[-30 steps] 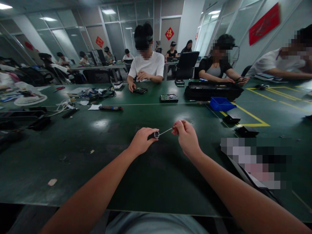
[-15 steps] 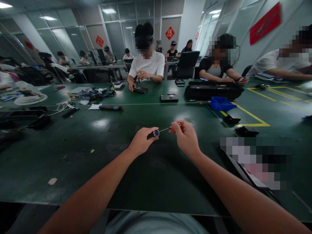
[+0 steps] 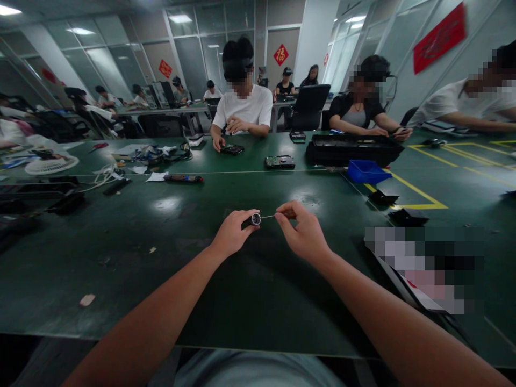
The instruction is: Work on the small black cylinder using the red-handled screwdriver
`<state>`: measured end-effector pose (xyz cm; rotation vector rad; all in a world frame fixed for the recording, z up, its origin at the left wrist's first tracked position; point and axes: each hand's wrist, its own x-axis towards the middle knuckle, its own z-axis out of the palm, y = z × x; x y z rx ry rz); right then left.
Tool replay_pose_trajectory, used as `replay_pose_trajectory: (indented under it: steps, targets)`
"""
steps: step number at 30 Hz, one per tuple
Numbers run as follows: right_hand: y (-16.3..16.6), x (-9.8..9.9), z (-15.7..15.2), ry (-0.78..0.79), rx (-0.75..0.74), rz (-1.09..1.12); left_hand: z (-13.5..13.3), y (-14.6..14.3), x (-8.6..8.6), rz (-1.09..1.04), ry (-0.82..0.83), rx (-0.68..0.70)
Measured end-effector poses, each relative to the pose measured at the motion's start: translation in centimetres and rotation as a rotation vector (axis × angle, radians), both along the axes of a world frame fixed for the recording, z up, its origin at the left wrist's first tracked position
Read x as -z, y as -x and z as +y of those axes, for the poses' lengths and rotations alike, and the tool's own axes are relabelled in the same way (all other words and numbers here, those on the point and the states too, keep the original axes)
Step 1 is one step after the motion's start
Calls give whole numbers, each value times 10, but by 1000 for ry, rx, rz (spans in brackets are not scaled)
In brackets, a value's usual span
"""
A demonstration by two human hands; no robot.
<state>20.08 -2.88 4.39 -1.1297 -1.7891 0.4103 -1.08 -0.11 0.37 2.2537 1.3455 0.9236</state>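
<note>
The left hand (image 3: pixel 233 234) clamps a short, black, rigid-looking cylinder with a silver rim (image 3: pixel 255 220) above the smooth green bench (image 3: pixel 262 312); the right hand (image 3: pixel 303 230) pinches a thin metal rod (image 3: pixel 267 216) beside that rim. The cylinder seems light, perhaps slippery; its black side suits gripping.

Blue bin (image 3: pixel 366 173) sat before black case (image 3: pixel 346 153) | drive (image 3: pixel 279 162) lay left of case | red sign (image 3: pixel 281 55) hung on panel (image 3: pixel 292 37) | cable (image 3: pixel 108 173) lay farther left

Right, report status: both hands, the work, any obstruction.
Left hand holding black cylinder. Right hand holding thin rod, running to cylinder's ringed end. Blue bin beyond, apart from both hands.
</note>
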Motion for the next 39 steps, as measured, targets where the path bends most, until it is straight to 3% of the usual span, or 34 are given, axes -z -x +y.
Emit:
replay_pose_trajectory:
  steps: [8, 16, 21, 28, 32, 35, 39]
  targets:
    - [-1, -2, 0, 115, 67, -8, -2, -2, -2, -1, 13, 0]
    - [-1, -1, 0, 77, 0, -4, 0, -2, -1, 15, 4, 1]
    - [0, 0, -2, 95, 43, 19, -1, -2, -1, 1, 5, 14]
    - [4, 13, 10, 207, -14, 441, -3, -3, -4, -22, 13, -36]
    - [2, 18, 22, 363, -68, 774, -1, 1, -7, 24, -92, 94]
    - [-2, 20, 28, 452, -16, 785, 3, 3, -8, 109, -138, 139]
    - [-3, 22, 28, 345, 66, 647, 6, 2, -7, 156, -107, 94]
